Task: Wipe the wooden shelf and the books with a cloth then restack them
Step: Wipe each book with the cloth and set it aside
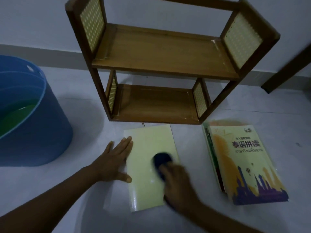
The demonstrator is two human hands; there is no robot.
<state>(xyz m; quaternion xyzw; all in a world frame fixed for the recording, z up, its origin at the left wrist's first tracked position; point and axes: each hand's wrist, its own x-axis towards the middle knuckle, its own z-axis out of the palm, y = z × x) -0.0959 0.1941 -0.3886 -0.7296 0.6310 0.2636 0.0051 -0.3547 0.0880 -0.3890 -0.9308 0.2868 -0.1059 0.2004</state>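
A pale yellow book [148,148] lies flat on the floor in front of the wooden shelf [161,64]. My left hand [112,162] rests flat on the book's left edge, fingers straight. My right hand [176,180], blurred, grips a dark blue cloth [162,160] and presses it onto the book's cover. To the right lies a stack of books [244,162] whose top cover shows a purple skyline and printed titles. Both tiers of the two-tier shelf, which has woven side panels, hold nothing.
A blue tub [33,132] with green inside stands on the floor at the left. A white wall runs behind the shelf. A dark wooden leg [286,68] slants in at the right.
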